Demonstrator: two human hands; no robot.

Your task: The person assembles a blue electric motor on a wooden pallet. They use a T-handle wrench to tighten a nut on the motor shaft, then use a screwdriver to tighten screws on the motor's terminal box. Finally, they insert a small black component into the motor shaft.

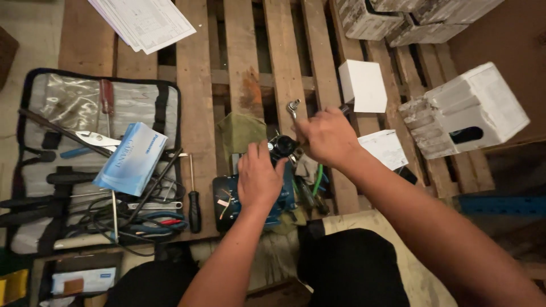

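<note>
— What's going on over at the wooden pallet?

— The person is bent over a dark blue device that sits on the slats near the front edge. The left hand lies flat on top of it, fingers spread a little, pressing down rather than gripping anything.

— And the other one?

— The right hand is curled tight around the handle of a metal wrench. The wrench head pokes up just past the knuckles, above a black round fitting at the top of the device. Whether the tool actually sits on that fitting I can't tell; the fingers cover the spot.

— Anything under the device?

— An olive cloth shows behind it, and some green wire trails out on the right side.

— What else is lying about?

— To the left, an opened tool roll with pliers, a red-handled screwdriver and a tangle of cables. A light blue box rests on top of it. A black-handled screwdriver lies on the slat between the roll and the device. Papers sit at the far edge, a white square box is just beyond the right hand, and a white foam block stands well off to the right.
</note>
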